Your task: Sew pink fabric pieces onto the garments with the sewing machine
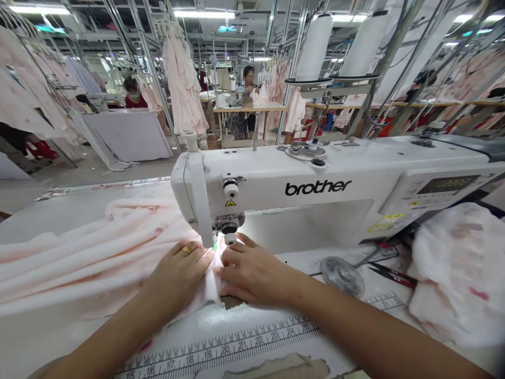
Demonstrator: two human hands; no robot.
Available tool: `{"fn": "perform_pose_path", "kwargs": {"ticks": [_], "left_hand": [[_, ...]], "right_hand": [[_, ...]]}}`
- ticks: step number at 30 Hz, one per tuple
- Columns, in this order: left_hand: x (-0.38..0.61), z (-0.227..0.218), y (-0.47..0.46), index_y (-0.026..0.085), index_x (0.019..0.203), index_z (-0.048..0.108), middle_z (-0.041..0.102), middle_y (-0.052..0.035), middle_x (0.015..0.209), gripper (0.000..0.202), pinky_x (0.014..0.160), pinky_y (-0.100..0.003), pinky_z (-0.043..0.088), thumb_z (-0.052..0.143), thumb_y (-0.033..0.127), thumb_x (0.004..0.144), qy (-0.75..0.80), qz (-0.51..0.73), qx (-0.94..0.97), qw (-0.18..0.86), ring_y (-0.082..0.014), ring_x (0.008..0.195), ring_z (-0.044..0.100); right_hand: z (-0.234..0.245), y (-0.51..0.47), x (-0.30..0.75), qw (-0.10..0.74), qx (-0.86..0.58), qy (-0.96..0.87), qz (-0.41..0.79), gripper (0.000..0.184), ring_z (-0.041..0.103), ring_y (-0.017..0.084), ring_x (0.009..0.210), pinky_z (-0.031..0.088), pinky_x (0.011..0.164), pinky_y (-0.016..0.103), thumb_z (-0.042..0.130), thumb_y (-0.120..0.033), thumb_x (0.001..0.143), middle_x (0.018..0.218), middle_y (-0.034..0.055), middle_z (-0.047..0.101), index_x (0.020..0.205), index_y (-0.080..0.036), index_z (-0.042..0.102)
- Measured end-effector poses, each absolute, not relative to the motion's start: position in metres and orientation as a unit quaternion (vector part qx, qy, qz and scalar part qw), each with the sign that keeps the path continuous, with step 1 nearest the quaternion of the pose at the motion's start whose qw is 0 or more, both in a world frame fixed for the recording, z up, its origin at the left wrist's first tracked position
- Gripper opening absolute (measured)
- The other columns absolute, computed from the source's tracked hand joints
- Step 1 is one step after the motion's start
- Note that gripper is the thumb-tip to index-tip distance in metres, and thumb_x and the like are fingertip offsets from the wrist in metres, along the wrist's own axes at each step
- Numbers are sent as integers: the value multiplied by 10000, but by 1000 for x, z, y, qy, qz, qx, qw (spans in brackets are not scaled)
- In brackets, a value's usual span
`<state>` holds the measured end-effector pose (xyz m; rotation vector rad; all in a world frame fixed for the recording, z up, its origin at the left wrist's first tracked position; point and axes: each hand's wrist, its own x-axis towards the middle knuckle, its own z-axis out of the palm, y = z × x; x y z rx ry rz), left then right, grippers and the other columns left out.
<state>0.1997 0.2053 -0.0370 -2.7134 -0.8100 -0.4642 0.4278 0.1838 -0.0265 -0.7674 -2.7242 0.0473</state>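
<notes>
Pale pink and white fabric [130, 247] with darker pink blotches lies in folds on the sewing machine table, running under the machine's needle area. My left hand [179, 271], a gold ring on one finger, rests over the fabric left of the needle, its fingers closed on a fold. To the right of the needle, my right hand [256, 271] pinches the fabric's edge between thumb and fingers. The white sewing machine [260, 184] has a small lamp lighting the spot between my hands. Its presser foot and needle are mostly hidden by the machine head and my fingers.
A printed ruler [236, 347] runs along the table's front. At right are a clear round disc [342, 276], dark scissors [390, 273] and a bundled fabric piece [453, 273]. White thread cones [314, 47] stand above. Other people sit at machines behind, among hanging garments [181, 79].
</notes>
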Motion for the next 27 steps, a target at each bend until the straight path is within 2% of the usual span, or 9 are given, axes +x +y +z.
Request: {"fn": "perform_pose_path", "kwargs": {"ticks": [3,5,9,12,16,20,24,27], "left_hand": [[194,-29,201,129,1027,657,685,-123,1049,353,865,-394,455,479,2,749,-283,-135,-938,146,-271,995,614],[189,-16,194,132,978,667,680,-127,1042,349,833,-409,456,481,-12,720,-295,-114,-934,168,-281,944,616],[187,10,173,134,906,665,643,-75,750,296,720,-406,449,434,-2,781,-305,-125,-922,203,-252,697,583],[195,12,158,140,888,641,583,-36,655,267,613,-357,424,422,12,804,-300,-145,-929,162,-220,594,531],[208,-7,152,167,780,599,578,-47,722,235,616,-343,423,419,29,844,-314,-139,-937,67,-214,664,532],[207,-23,157,165,829,598,601,-69,867,246,691,-346,439,386,73,914,-311,-139,-940,-18,-208,792,542],[203,-28,164,182,845,605,600,-50,847,237,706,-352,431,397,98,921,-305,-139,-942,-28,-204,785,532],[205,-28,172,181,801,602,600,-45,814,216,716,-364,433,425,99,895,-299,-139,-944,-7,-207,764,528]], "right_hand": [[-23,182,429,169,-229,-958,35,206,486,192,1024,247,1076,386,544,-358,997,1044,30,622,1068,-192,642],[-22,181,429,167,-200,-965,44,200,480,191,1073,280,1060,361,536,-327,1000,1096,29,632,1093,-179,633],[-25,178,428,155,-133,-977,54,209,491,188,1068,339,1021,331,516,-303,1001,1070,28,663,1081,-148,630],[-28,176,426,152,-103,-981,55,204,507,191,1029,357,1001,326,508,-299,994,1026,32,675,1004,-146,643],[-29,175,425,151,-109,-982,44,210,529,202,962,374,961,338,517,-315,976,938,41,670,919,-154,639],[-29,175,426,152,-111,-982,28,202,523,201,904,387,911,339,549,-340,950,896,29,655,876,-167,623],[-29,175,427,144,-118,-982,23,217,515,193,871,386,903,329,562,-351,939,864,19,648,821,-174,605],[-28,174,427,144,-136,-980,22,208,508,184,861,385,898,321,550,-338,956,871,13,653,847,-172,613]]}}
